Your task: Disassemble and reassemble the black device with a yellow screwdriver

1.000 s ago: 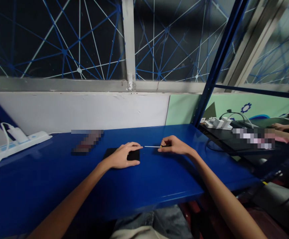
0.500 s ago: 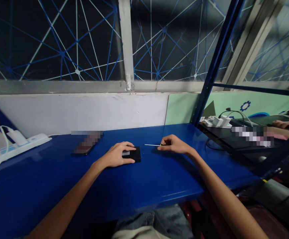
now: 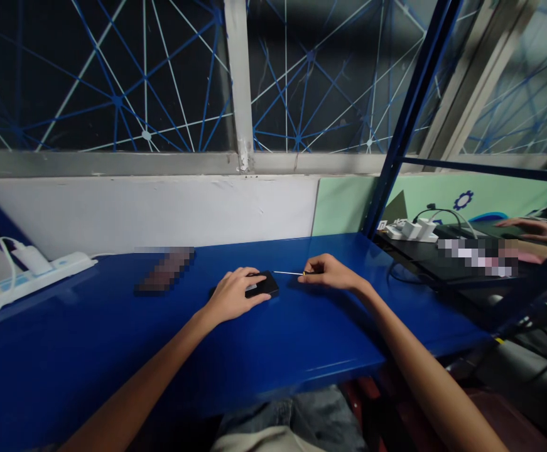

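My left hand (image 3: 236, 294) lies over a flat black box (image 3: 269, 285) on the blue table, its thumb along the near edge and its fingers across the top. A pale label shows between the fingers; the palm hides the box's left part. To the right, my right hand (image 3: 330, 274) pinches a thin screwdriver (image 3: 288, 273) with a metal shaft and a dark handle with some yellow. Its shaft points left, and the tip is close to the box's far right corner. Whether tip and box touch, I cannot tell.
A blurred-out dark, phone-like object (image 3: 166, 271) lies left on the blue table (image 3: 273, 351). A white power strip (image 3: 42, 276) with a plug and cable is at the far left. Right of the blue post (image 3: 398, 138), another person's hand (image 3: 534, 229) is over a dark desk.
My left hand has slid the black box to the right, closer to the screwdriver tip, and turned it slightly. My right hand has stayed in place. The other person's hand has shifted left.
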The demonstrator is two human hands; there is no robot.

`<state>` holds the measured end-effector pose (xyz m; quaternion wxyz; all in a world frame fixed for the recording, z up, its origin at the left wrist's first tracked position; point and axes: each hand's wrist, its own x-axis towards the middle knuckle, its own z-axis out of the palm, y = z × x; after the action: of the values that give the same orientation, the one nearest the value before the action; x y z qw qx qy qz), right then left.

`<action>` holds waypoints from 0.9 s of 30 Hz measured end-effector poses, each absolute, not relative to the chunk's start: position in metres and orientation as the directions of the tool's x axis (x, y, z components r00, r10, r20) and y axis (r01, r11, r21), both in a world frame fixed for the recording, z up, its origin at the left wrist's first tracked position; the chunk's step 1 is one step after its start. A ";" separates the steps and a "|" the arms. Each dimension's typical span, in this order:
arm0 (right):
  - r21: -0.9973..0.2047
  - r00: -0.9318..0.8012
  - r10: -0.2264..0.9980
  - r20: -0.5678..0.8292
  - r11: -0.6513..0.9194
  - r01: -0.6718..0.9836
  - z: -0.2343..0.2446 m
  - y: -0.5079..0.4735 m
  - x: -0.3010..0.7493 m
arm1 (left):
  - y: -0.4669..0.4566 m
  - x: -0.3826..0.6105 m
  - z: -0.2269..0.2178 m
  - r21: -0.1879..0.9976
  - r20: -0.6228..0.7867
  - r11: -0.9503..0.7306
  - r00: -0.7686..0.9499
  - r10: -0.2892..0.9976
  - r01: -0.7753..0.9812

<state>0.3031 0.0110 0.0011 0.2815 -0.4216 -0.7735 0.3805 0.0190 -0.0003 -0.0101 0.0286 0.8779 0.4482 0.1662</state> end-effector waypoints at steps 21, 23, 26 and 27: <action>-0.820 -0.480 0.870 0.117 0.357 0.447 0.000 0.013 0.303 | 0.004 -0.009 0.009 0.078 0.226 -0.427 0.401 0.888 0.901; -0.819 -0.479 0.870 0.119 0.358 0.448 -0.001 0.013 0.303 | 0.003 -0.006 0.008 0.042 0.253 -0.345 0.324 0.912 0.938; -0.820 -0.480 0.870 0.114 0.356 0.449 -0.002 0.014 0.303 | 0.001 0.002 0.004 0.025 0.273 -0.181 0.167 0.947 0.983; -0.819 -0.480 0.870 0.109 0.353 0.452 -0.003 0.014 0.302 | 0.000 0.005 0.004 0.025 0.270 -0.129 0.117 0.956 0.991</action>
<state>0.3025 0.0137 -0.0028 0.2781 -0.4272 -0.7739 0.3758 0.0050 0.0004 0.0035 -0.0807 0.7430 0.6551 0.1108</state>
